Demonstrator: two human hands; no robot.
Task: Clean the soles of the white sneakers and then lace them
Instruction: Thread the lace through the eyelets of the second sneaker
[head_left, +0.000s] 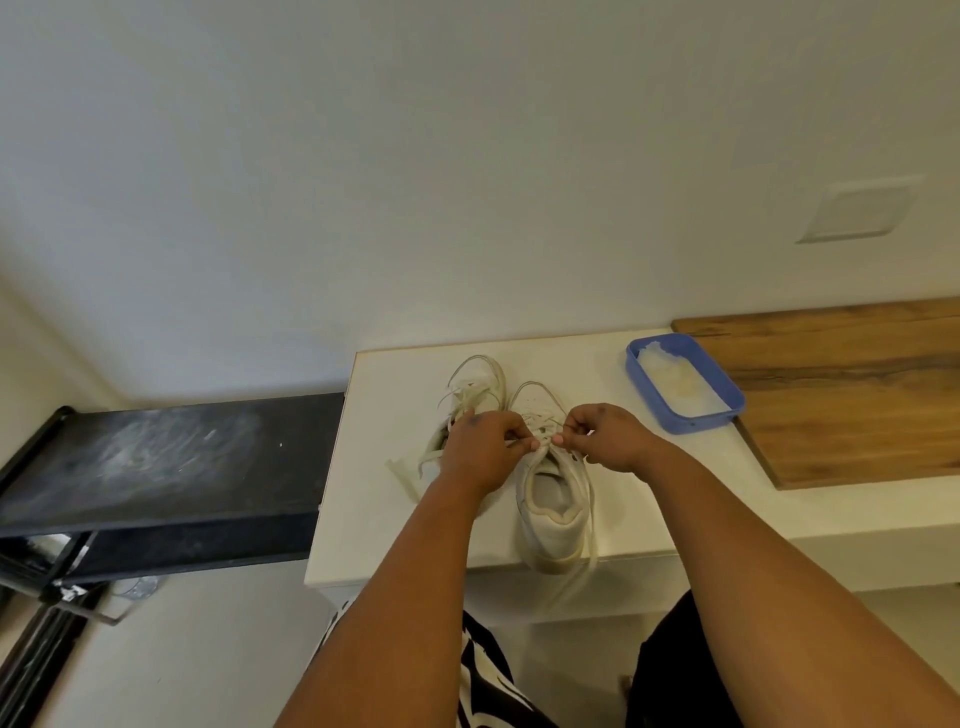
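both forearms reach out from the bottom edge to the white table, where the left hand and right hand each pinch an end of the lace over the near sneaker, whose heel juts past the table's front edge. the other sneaker stands just beside it, its laces loose. with a blue tub of whitish liquid set aside, cleaning looks done and lacing partway, the second shoe likely left.
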